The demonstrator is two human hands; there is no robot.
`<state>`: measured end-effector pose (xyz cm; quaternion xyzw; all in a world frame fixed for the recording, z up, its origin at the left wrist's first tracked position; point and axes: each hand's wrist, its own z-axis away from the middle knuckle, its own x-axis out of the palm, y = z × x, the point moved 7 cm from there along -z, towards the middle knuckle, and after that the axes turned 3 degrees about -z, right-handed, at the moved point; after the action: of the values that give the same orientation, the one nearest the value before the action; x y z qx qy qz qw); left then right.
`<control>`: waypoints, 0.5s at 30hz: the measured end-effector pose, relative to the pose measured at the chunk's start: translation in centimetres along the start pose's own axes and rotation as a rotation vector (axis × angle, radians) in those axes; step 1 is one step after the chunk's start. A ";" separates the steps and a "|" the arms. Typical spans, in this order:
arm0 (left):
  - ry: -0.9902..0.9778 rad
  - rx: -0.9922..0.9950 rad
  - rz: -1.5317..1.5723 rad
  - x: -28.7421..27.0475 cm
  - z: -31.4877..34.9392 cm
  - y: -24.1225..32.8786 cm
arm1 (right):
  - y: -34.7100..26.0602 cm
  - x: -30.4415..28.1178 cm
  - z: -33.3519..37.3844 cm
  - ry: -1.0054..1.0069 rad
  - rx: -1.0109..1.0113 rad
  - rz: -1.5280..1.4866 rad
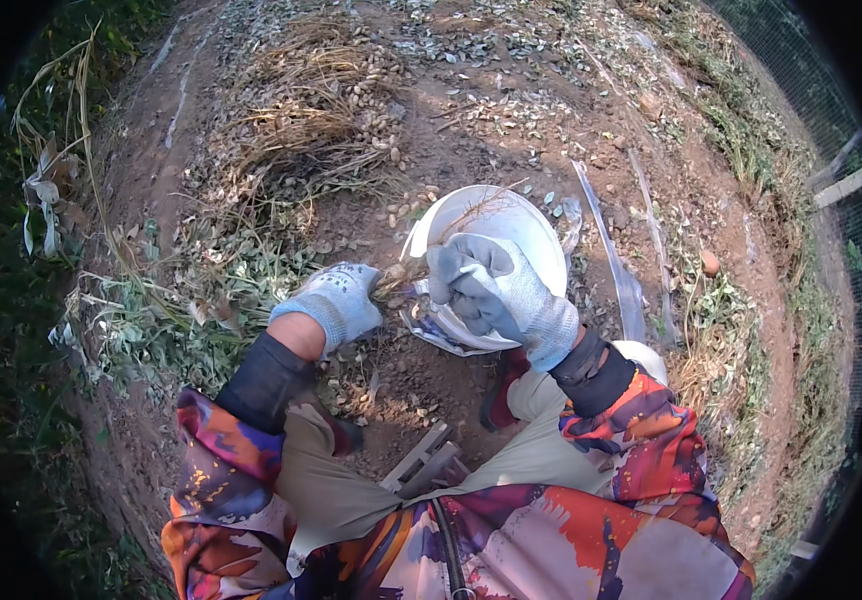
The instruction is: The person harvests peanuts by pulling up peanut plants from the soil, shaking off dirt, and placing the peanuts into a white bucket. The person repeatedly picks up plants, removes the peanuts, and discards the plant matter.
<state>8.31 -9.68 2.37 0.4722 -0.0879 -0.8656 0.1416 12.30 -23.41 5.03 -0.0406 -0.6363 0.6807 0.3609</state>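
Both of my hands wear pale grey-white work gloves. My left hand (336, 303) is closed around the stems of a pulled peanut plant (156, 325). Its leafy end trails to the left, while the root end pokes out by my thumb toward the bucket. A white bucket (543, 235) stands between my feet and the pile, slightly right of centre, with a few thin dry stems across its far inner wall. Over the bucket's near left part is my right hand (486, 290), fingers curled in. Whatever those fingers hold, if anything, is hidden.
Ahead to the left lies a heap of dry peanut plants (311, 120) with pods showing. Loose peanuts (406, 212) are scattered beside the bucket. A low wooden stool (419, 462) is beneath me. Plastic film strips (619, 275) lie on the right; a mesh fence (819, 75) stands beyond.
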 end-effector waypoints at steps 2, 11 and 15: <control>0.045 -0.041 -0.067 0.0 0.5 -1.2 | -0.6 -0.8 0.0 -0.083 0.051 0.002; 0.085 -0.110 -0.159 0.1 0.4 -0.3 | -3.7 2.2 2.0 0.328 -0.668 1.533; 0.128 -0.021 -0.189 0.3 0.1 1.9 | -2.0 4.6 0.3 0.203 -0.776 1.857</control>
<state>8.40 -11.59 2.70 0.5312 -0.0250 -0.8440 0.0697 9.67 -21.37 8.76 -0.6919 -0.4967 0.4316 -0.2971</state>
